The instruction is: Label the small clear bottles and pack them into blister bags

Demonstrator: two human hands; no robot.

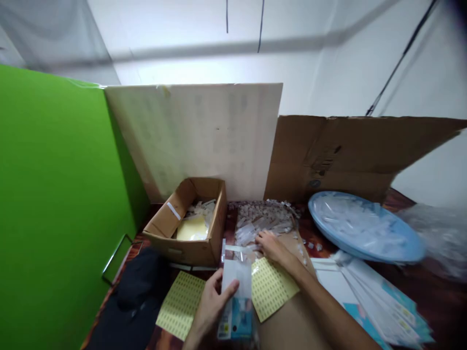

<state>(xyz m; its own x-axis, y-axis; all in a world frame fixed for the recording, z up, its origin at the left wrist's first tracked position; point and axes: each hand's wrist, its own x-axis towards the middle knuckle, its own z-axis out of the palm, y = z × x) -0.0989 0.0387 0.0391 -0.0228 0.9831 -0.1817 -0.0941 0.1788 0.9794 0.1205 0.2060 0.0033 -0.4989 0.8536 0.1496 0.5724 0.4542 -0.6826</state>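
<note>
My left hand [215,301] grips a clear plastic packet [237,279] with a white and teal card inside, thumb across its front. The packet's open-looking top end points away from me. Just beyond it, my right hand [269,244] has its fingertips drawn together at the near edge of a pile of small clear plastic pieces [268,216]. What those fingers pinch is too blurred to make out. Beneath my right forearm lies a yellow sticker sheet [273,287] with rows of small marks. A second yellow sheet [181,304] rests left of my left hand.
A cardboard box [195,245] with scraps and yellow paper stands at the back left. On the right, a blue basin [365,250] holds clear plastic, beside fanned white and teal cards [368,296]. A black cloth item [134,296] lies left. Cardboard panels [204,131] rise behind.
</note>
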